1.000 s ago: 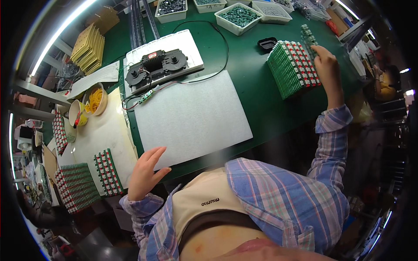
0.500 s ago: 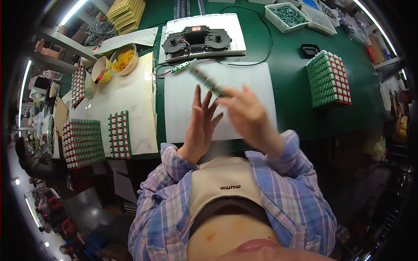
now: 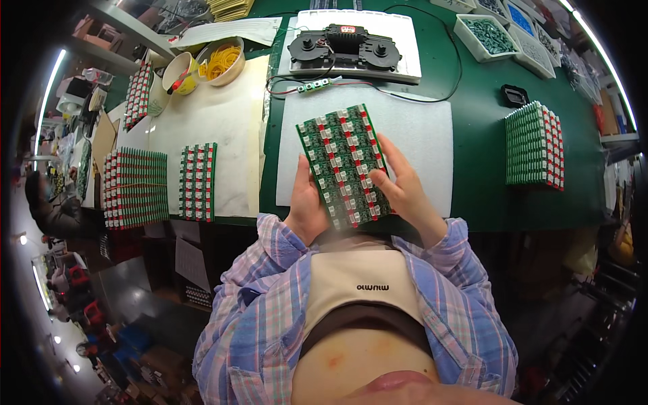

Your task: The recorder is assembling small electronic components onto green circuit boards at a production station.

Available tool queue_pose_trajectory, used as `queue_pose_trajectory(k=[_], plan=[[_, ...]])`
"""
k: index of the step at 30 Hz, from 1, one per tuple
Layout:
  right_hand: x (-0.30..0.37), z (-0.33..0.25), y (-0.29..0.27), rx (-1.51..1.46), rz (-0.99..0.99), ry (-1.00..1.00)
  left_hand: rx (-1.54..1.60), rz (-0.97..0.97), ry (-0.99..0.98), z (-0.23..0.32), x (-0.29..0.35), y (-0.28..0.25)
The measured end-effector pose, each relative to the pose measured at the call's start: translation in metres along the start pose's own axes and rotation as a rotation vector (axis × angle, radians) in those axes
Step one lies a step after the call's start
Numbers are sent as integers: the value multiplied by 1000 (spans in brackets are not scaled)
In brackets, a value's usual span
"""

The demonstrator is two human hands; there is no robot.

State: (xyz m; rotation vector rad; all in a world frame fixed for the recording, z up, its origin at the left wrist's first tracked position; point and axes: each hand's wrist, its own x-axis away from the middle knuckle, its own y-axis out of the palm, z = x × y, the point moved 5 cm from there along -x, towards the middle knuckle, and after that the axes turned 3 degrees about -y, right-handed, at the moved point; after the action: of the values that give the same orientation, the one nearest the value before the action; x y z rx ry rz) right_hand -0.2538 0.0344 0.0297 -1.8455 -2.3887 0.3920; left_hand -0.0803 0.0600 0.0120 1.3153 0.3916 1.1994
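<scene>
A green circuit board panel (image 3: pixel 345 169), with rows of white and red parts on its face, is held tilted above a white foam sheet (image 3: pixel 432 135). On its right edge my right hand (image 3: pixel 408 192) is closed, the thumb on the face and the fingers partly behind. My left hand (image 3: pixel 307 209) grips the lower left edge, its fingers mostly hidden by the panel. Just beyond the foam lies a small strip board (image 3: pixel 314 86) with wires, in front of a black device with two round hubs (image 3: pixel 345 50) on a white base.
At the left stand a banded stack of boards (image 3: pixel 135 189), a smaller group of boards (image 3: pixel 198 182) and a bowl of yellow rubber bands (image 3: pixel 223 64). Another board stack (image 3: pixel 533 145) stands right, near a black tray (image 3: pixel 515 95). White bins of small parts (image 3: pixel 486 37) line the back right.
The panel was nearly edge-on in my right hand, with my left hand open beside it. Now its face is turned up and both hands hold it. The view has shifted slightly.
</scene>
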Motion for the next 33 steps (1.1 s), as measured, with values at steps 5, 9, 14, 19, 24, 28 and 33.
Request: queue_pose_trajectory(k=[5,9,14,19,24,28,33], plan=[[6,-5,11,100,-52,-104,-20,-21,-57,2,-2,-6],[7,-14,16,9,-59,-59,-35,-38,-58,6,-2,-4],[6,-30,6,246,76,-295,-58,-40,-49,10,-6,5],[12,-40,3,-533,27,108,-224,146,-3,13,-8,8],[2,-18,-26,-701,233,243,-228,101,-19,46,-27,0],[5,25,-60,-724,255,309,-277,138,-26,77,-36,-29],[21,54,-84,-695,257,344,-371,191,-5,75,-28,-49]])
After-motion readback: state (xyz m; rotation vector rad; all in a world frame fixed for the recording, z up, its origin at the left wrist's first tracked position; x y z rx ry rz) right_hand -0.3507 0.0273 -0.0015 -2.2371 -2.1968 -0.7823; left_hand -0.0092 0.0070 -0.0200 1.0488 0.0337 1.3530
